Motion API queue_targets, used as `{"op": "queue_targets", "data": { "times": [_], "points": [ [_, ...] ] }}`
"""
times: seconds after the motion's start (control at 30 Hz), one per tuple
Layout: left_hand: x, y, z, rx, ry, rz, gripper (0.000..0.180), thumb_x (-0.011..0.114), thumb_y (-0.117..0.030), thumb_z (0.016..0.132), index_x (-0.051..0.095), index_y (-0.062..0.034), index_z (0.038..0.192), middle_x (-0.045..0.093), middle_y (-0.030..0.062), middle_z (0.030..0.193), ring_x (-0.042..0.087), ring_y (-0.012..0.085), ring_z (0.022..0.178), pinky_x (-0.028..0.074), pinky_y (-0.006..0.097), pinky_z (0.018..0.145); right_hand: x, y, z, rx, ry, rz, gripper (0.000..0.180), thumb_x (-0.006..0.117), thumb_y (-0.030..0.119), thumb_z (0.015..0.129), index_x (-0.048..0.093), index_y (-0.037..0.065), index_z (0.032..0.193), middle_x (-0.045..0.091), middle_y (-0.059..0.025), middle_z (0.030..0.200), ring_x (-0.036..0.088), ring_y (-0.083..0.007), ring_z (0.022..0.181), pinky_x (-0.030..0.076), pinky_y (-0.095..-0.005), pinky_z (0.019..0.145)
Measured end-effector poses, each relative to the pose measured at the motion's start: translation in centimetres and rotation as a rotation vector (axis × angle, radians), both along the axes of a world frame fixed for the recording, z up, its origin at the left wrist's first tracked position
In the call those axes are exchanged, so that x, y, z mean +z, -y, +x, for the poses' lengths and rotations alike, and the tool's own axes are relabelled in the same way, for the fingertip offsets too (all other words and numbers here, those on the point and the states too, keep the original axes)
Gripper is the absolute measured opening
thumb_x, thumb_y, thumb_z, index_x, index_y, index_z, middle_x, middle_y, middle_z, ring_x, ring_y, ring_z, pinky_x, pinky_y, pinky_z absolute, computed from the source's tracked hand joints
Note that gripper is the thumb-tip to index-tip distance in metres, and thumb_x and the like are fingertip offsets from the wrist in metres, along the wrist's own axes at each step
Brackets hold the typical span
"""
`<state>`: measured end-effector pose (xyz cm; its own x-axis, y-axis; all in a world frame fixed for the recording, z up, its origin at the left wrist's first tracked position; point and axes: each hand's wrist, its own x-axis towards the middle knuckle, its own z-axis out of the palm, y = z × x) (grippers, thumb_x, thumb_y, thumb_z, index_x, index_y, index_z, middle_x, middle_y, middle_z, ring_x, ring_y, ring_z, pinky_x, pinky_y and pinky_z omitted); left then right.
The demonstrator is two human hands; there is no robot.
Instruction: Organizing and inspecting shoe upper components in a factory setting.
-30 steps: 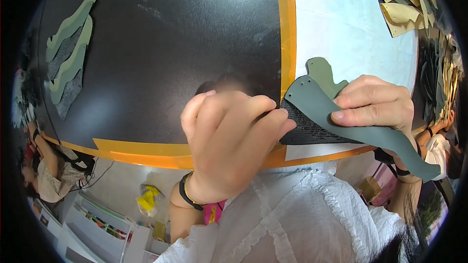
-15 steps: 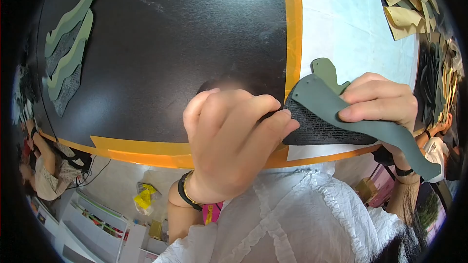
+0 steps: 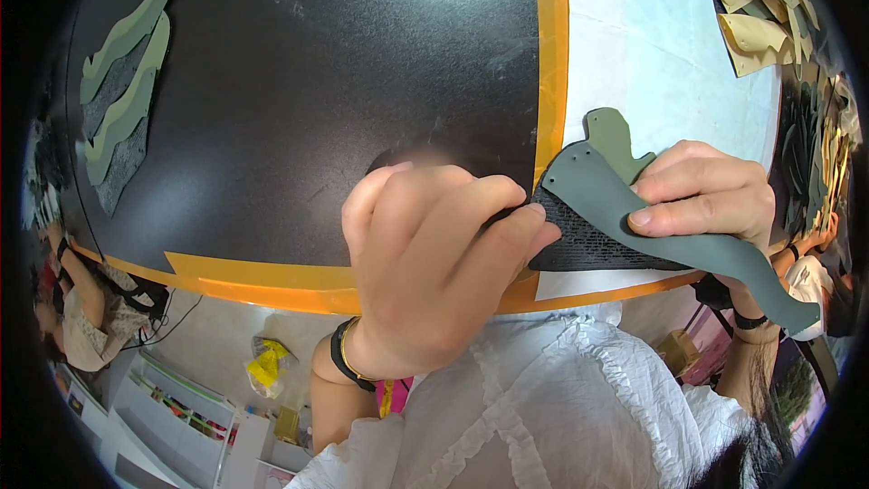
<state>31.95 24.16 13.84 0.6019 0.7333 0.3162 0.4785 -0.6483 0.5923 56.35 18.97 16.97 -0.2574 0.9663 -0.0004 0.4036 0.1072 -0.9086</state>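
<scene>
My left hand (image 3: 444, 263) is closed, its thumb and fingers pinched at the left end of a black textured piece (image 3: 588, 243). The rest of its grip is hidden behind the knuckles. My right hand (image 3: 711, 195) grips a wavy grey-green sheet piece (image 3: 606, 190), thumb on top and fingers behind. Small holes dot that piece's upper left end, and its tail hangs past the table edge at lower right. It lies over the black piece. From behind it juts an olive-green cut piece (image 3: 611, 138), close to my right fingers.
Two green-and-black layered pieces (image 3: 125, 118) lie at the far left of the dark table (image 3: 362, 63). Orange tape (image 3: 550, 54) borders a white sheet (image 3: 670, 63). Tan cut pieces (image 3: 756, 36) are heaped at far right, near dark strips (image 3: 797, 154). Other people sit at both sides.
Both hands keep almost the same places and grips. The grey-green and olive pieces have shifted very slightly, and the whole view has moved a little.
</scene>
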Motion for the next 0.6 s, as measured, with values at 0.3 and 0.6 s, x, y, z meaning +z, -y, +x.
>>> {"op": "queue_targets", "data": {
  "times": [0.3,0.6],
  "points": [
    [0.12,0.01,-0.13,-0.005,-0.023,-0.009,0.025,0.085,-0.024,0.062,0.073,-0.0135,0.081,0.066,-0.0029,0.091,0.059,0.0160,0.086,0.040,0.039,0.084,-0.27,0.00,-0.15,-0.008,0.021,-0.005,0.024,0.072,0.025,0.081,0.076,0.003,0.090,0.071,-0.0147,0.085,0.066,-0.0255,0.076,0.051,-0.0331,0.068],
    [0.06,0.07,-0.15,-0.006,-0.002,-0.022,0.026,0.085,-0.023,0.062,0.072,-0.0132,0.082,0.065,-0.0026,0.090,0.059,0.0171,0.085,0.040,0.038,0.083,-0.09,-0.03,-0.25,-0.005,0.052,-0.024,0.028,0.072,0.029,0.080,0.076,0.003,0.090,0.071,-0.0129,0.085,0.066,-0.0244,0.077,0.051,-0.0330,0.069]
  ]
}}
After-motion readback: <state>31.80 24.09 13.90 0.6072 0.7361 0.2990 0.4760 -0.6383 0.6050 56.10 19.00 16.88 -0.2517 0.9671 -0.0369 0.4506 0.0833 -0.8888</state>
